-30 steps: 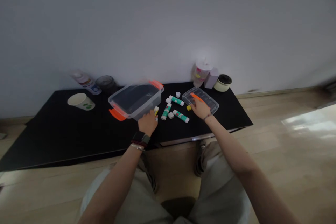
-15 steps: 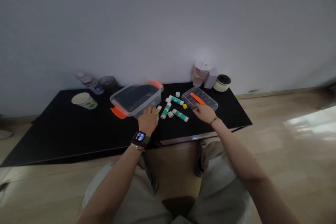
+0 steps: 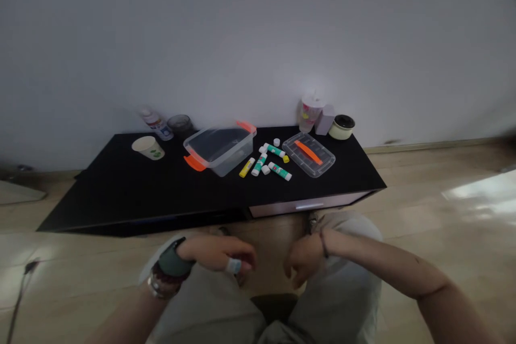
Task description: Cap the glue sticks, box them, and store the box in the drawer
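Both hands are drawn back over my lap, well short of the black low table [image 3: 121, 188]. My left hand [image 3: 217, 254], with a watch on the wrist, has its fingers curled; a small pale thing shows at one fingertip and I cannot make it out. My right hand [image 3: 300, 260] hangs with fingers curled in, nothing visible in it. On the table stand a clear bin [image 3: 237, 155] with orange handles and its flat clear lid [image 3: 322, 164]. Between them lie a yellow glue stick [image 3: 247, 167], three green glue sticks [image 3: 279, 171] and loose caps [image 3: 276, 142].
A paper cup [image 3: 148, 147], a bottle [image 3: 155, 121] and a dark jar [image 3: 180, 122] stand at the table's back left. At the back right are a cup with a straw [image 3: 309, 112], a lilac box [image 3: 324, 119] and a cream pot [image 3: 342, 126]. Wooden floor surrounds the table.
Both hands have left the table and come back to my lap. The yellow glue stick my left hand touched now lies free beside the bin. The view has pulled back.
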Demonstrator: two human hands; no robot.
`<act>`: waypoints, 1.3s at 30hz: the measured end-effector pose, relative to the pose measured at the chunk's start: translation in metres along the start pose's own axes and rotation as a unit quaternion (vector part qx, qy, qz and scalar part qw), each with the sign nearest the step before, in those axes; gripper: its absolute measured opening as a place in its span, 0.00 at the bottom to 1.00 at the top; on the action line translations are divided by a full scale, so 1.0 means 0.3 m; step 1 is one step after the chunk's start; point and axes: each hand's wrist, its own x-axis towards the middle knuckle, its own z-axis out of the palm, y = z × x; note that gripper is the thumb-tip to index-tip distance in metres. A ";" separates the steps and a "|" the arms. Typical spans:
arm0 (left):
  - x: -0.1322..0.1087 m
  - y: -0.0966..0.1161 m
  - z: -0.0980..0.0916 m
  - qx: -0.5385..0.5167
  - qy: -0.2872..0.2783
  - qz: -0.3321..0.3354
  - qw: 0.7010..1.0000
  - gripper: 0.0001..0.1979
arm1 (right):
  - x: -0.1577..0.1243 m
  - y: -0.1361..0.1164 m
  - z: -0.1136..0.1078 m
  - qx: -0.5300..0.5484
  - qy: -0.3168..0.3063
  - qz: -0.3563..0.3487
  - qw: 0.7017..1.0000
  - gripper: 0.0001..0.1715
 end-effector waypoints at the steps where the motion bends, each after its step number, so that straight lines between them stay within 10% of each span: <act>1: -0.008 0.034 -0.007 -0.018 -0.003 0.011 1.000 0.13 | -0.042 -0.033 -0.030 0.063 -0.033 -0.085 0.994 0.11; 5: 0.010 0.200 -0.122 -0.147 0.102 0.143 0.973 0.27 | -0.224 -0.095 -0.227 0.252 0.113 -0.305 0.911 0.23; 8: 0.086 0.306 -0.238 -0.339 0.191 0.195 0.901 0.30 | -0.263 -0.040 -0.371 0.379 0.290 -0.418 0.773 0.35; 11: 0.196 0.320 -0.300 -0.455 0.209 0.186 0.845 0.33 | -0.191 0.086 -0.465 0.509 0.350 -0.404 0.675 0.40; 15: 0.321 0.174 -0.294 -0.509 0.150 0.088 0.843 0.34 | -0.025 0.275 -0.469 0.643 0.347 -0.295 0.615 0.41; 23: 0.383 -0.117 -0.267 -0.495 0.163 -0.019 0.853 0.35 | 0.141 0.419 -0.312 0.695 0.308 -0.165 0.628 0.42; 39: 0.389 -0.129 -0.303 -0.488 0.127 -0.035 0.863 0.36 | 0.148 0.417 -0.309 0.686 0.291 -0.218 0.631 0.42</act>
